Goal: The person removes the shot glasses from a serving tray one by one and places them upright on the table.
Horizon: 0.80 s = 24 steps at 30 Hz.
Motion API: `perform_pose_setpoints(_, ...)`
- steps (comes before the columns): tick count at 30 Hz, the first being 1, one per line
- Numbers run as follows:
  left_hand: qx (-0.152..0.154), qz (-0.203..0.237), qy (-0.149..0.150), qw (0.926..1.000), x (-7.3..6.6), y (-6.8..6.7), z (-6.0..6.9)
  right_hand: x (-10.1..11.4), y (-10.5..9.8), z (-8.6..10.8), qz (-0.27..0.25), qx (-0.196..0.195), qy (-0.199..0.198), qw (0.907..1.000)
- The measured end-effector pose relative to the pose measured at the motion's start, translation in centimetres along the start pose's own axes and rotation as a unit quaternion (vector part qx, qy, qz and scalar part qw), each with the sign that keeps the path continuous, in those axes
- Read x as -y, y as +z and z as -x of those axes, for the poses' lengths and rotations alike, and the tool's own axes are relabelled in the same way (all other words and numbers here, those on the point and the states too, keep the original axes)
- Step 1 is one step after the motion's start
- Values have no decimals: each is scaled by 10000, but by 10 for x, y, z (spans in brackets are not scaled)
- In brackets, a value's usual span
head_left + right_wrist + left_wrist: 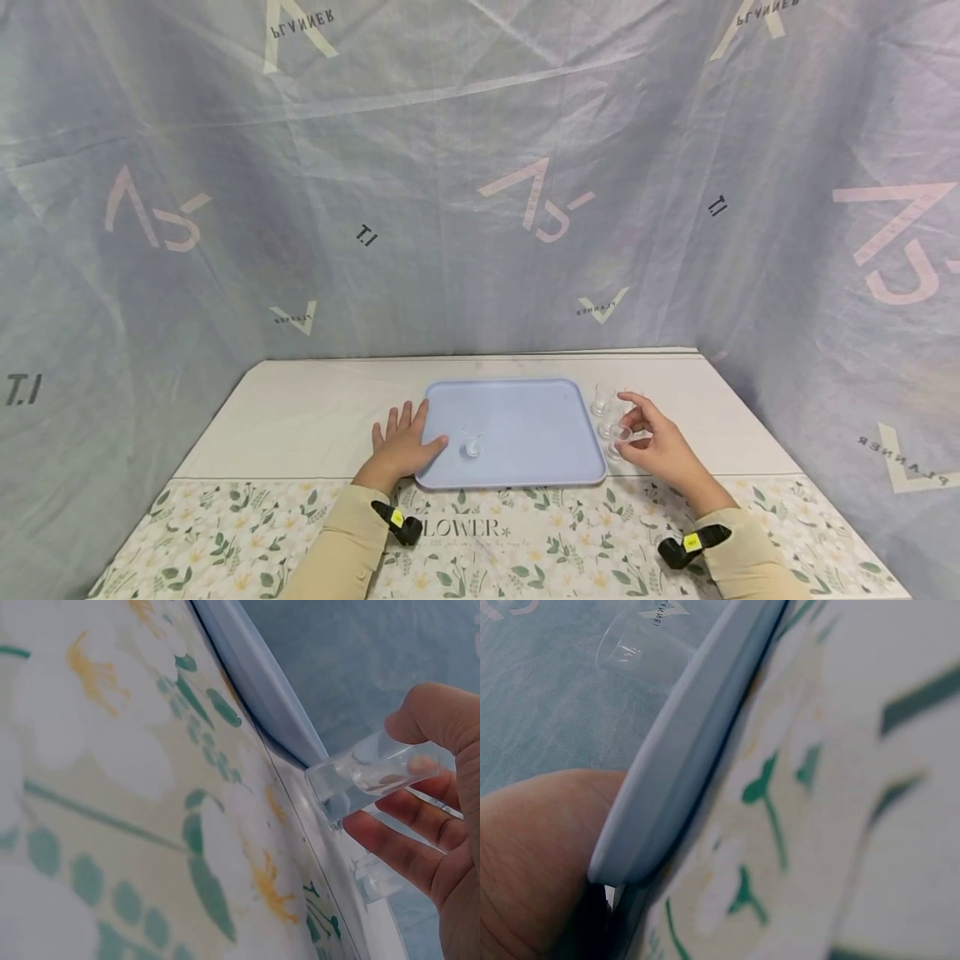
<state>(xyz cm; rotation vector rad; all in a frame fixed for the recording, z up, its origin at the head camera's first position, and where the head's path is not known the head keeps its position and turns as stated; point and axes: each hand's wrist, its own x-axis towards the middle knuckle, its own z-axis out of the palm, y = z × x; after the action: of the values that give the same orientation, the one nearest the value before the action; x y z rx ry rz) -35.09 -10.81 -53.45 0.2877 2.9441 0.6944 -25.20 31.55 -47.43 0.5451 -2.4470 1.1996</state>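
Observation:
A pale blue tray (532, 429) lies on the table with one small clear shot glass (472, 447) standing on its left part. My left hand (401, 450) rests at the tray's left edge, fingers spread and thumb over the rim. Just past the right edge, my right hand (658, 446) pinches another clear shot glass (367, 776) between thumb and fingers. That glass is at the near end of a group of shot glasses (602, 400) beside the tray. Fingers partly hide the group. In the left wrist view, the tray rim (682, 750) fills the middle.
A floral cloth (480, 542) covers the near part of the table, and its far part is plain white (300, 417). Grey-blue fabric (450, 208) hangs behind and at both sides.

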Motion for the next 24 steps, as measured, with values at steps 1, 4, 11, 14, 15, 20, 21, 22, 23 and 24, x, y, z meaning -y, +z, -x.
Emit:
perform_pose_setpoints(1,-3,6,1,10000,0,0,0,-4,1,0,17,-7,-4,10000)
perform_pose_setpoints(4,7,67,6,10000,1,0,-1,-20,6,1,71,-15,28,10000)
perform_pose_setpoints(11,42,54,-3,10000,0,-1,0,-46,8,3,31,91,110,9999)
perform_pose_setpoints(14,47,53,0,10000,-3,-4,4,-48,8,5,32,97,30,9999)
perform_pose_setpoints(15,27,55,18,10000,-3,-5,4,-48,8,5,47,83,12,10000)
perform_pose_setpoints(20,18,70,56,10000,1,-1,0,-51,9,6,55,-9,-113,9999)
perform_pose_setpoints(21,16,85,64,9999,2,0,-1,-51,9,6,61,-10,-110,9999)
perform_pose_setpoints(22,25,91,60,9999,2,0,-2,-52,10,6,67,-14,-126,9999)
perform_pose_setpoints(23,24,96,58,9999,2,0,-2,-53,10,6,74,-24,-136,9999)
perform_pose_setpoints(24,27,106,55,9999,2,1,-2,-54,10,6,95,-30,-141,9999)
